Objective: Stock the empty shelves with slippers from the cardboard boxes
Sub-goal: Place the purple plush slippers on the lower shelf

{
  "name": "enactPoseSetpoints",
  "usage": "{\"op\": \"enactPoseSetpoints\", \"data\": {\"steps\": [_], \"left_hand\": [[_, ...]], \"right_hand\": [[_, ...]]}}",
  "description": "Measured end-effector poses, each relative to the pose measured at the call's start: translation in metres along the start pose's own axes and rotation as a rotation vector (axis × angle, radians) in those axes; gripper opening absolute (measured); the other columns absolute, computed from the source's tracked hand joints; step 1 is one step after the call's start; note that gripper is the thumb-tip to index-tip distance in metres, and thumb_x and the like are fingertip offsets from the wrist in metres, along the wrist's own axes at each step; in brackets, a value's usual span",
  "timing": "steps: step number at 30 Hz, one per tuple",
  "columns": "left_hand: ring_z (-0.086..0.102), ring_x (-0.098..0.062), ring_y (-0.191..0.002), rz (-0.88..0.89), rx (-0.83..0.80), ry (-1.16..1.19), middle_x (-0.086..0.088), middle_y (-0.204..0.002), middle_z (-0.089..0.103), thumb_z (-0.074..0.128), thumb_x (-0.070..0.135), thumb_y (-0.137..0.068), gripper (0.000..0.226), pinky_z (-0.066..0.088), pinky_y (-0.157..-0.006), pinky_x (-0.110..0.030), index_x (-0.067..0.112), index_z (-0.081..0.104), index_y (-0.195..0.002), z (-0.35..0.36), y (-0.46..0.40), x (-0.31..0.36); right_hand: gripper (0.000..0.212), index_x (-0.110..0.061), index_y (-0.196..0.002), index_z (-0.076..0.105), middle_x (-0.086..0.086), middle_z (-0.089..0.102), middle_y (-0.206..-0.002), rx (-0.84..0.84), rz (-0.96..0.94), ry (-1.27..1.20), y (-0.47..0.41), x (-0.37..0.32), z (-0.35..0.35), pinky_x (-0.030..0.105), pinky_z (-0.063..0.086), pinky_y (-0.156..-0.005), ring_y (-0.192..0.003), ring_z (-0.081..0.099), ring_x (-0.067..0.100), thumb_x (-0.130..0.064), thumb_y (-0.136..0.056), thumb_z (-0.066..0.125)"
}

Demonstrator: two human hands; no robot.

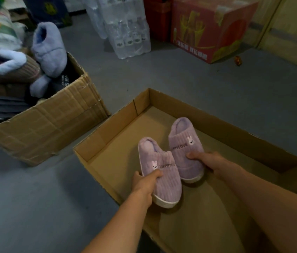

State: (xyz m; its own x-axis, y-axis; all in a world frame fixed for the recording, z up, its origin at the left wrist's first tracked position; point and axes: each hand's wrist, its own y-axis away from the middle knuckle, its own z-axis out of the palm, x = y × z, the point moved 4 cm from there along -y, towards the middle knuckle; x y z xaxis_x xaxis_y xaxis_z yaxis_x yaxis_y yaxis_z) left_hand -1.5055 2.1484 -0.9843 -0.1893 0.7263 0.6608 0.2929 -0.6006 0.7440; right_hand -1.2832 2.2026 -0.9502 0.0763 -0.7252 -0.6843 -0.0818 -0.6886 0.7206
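Observation:
Two purple plush slippers with a rabbit motif and white soles stand in a shallow open cardboard tray (107,136) on the floor. My left hand (145,181) grips the nearer left slipper (159,172) by its side, thumb on top. My right hand (208,160) grips the right slipper (185,148) at its toe end. A taller cardboard box (49,128) at the left is heaped with slippers: a blue plush one (50,50) upright, a brown one with a pale cuff (7,66), dark ones below.
Shrink-wrapped packs of water bottles (125,28) stand at the back centre, a red printed carton (211,28) to their right. A small orange object (238,60) lies on the grey floor by a pale wall at the far right.

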Motion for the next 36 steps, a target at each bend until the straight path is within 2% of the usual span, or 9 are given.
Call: {"op": "enactPoseSetpoints", "data": {"steps": [3, 7, 10, 12, 20, 26, 29, 32, 36], "left_hand": [[0.068, -0.03, -0.092, 0.017, -0.102, 0.039, -0.013, -0.107, 0.069, 0.081, 0.011, -0.072, 0.062, 0.058, -0.084, -0.045, 0.013, 0.053, -0.128, -0.011, 0.002, 0.017], [0.067, -0.03, -0.1, 0.068, -0.198, 0.15, -0.012, -0.106, 0.073, 0.082, 0.011, -0.072, 0.057, 0.055, -0.087, -0.047, 0.015, 0.06, -0.125, -0.049, 0.001, 0.05], [0.065, -0.031, -0.106, 0.108, -0.254, 0.246, -0.011, -0.106, 0.074, 0.083, 0.011, -0.066, 0.062, 0.052, -0.092, -0.051, 0.016, 0.061, -0.124, -0.08, 0.004, 0.072], [0.065, -0.03, -0.107, 0.125, -0.26, 0.305, -0.011, -0.106, 0.075, 0.08, 0.009, -0.068, 0.059, 0.053, -0.088, -0.049, 0.016, 0.061, -0.124, -0.097, 0.007, 0.083], [0.065, -0.031, -0.11, 0.27, -0.092, 0.479, -0.018, -0.121, 0.068, 0.068, 0.009, -0.075, 0.056, 0.059, -0.081, -0.044, 0.007, 0.059, -0.13, -0.201, 0.03, 0.137], [0.066, -0.029, -0.111, 0.338, 0.072, 0.541, -0.017, -0.124, 0.067, 0.07, 0.013, -0.074, 0.062, 0.06, -0.079, -0.042, 0.005, 0.055, -0.135, -0.305, 0.065, 0.14], [0.062, -0.031, -0.118, 0.355, 0.103, 0.589, -0.017, -0.126, 0.066, 0.067, 0.012, -0.076, 0.059, 0.053, -0.092, -0.045, 0.005, 0.055, -0.133, -0.345, 0.08, 0.12], [0.062, -0.029, -0.117, 0.36, 0.094, 0.544, -0.015, -0.124, 0.067, 0.07, 0.013, -0.076, 0.059, 0.054, -0.089, -0.044, 0.006, 0.056, -0.133, -0.373, 0.092, 0.098], [0.063, -0.03, -0.116, 0.341, 0.112, 0.61, -0.016, -0.123, 0.067, 0.07, 0.01, -0.076, 0.059, 0.057, -0.084, -0.041, 0.003, 0.055, -0.132, -0.403, 0.109, 0.063]], "right_hand": [[0.073, -0.011, -0.125, 0.055, 0.013, 0.067, -0.111, -0.098, -0.033, -0.145, -0.003, 0.002, 0.006, 0.048, 0.054, -0.086, -0.1, 0.065, 0.031, -0.021, -0.059, 0.084], [0.075, -0.014, -0.126, 0.056, 0.013, 0.07, -0.114, -0.28, -0.104, -0.279, -0.002, -0.013, 0.024, 0.048, 0.054, -0.088, -0.104, 0.067, 0.033, -0.03, -0.058, 0.085], [0.098, -0.014, -0.125, 0.056, 0.015, 0.069, -0.116, -0.444, -0.141, -0.341, -0.001, -0.032, 0.046, 0.047, 0.056, -0.084, -0.106, 0.067, 0.033, -0.04, -0.04, 0.096], [0.099, -0.015, -0.128, 0.054, 0.015, 0.068, -0.118, -0.525, -0.141, -0.36, 0.001, -0.043, 0.068, 0.05, 0.052, -0.091, -0.108, 0.066, 0.034, -0.043, -0.042, 0.094], [0.108, -0.017, -0.128, 0.057, 0.01, 0.068, -0.121, -0.795, -0.183, -0.348, 0.015, -0.109, 0.208, 0.039, 0.059, -0.075, -0.106, 0.067, 0.027, -0.05, -0.032, 0.095], [0.099, -0.021, -0.138, 0.049, 0.009, 0.059, -0.134, -1.05, -0.129, -0.28, 0.049, -0.107, 0.302, 0.046, 0.049, -0.098, -0.122, 0.057, 0.03, -0.044, -0.052, 0.091], [0.088, -0.02, -0.124, 0.062, 0.006, 0.068, -0.12, -1.038, -0.048, -0.294, 0.061, -0.082, 0.326, 0.038, 0.051, -0.088, -0.109, 0.064, 0.025, -0.04, -0.044, 0.093], [0.079, -0.021, -0.102, 0.071, 0.002, 0.069, -0.094, -1.052, -0.022, -0.285, 0.074, -0.064, 0.345, 0.026, 0.053, -0.066, -0.084, 0.063, 0.015, -0.038, -0.029, 0.098], [0.079, -0.019, -0.107, 0.072, 0.004, 0.068, -0.094, -1.12, -0.072, -0.125, 0.102, -0.048, 0.372, 0.028, 0.046, -0.068, -0.078, 0.062, 0.015, -0.043, -0.035, 0.096]]}}
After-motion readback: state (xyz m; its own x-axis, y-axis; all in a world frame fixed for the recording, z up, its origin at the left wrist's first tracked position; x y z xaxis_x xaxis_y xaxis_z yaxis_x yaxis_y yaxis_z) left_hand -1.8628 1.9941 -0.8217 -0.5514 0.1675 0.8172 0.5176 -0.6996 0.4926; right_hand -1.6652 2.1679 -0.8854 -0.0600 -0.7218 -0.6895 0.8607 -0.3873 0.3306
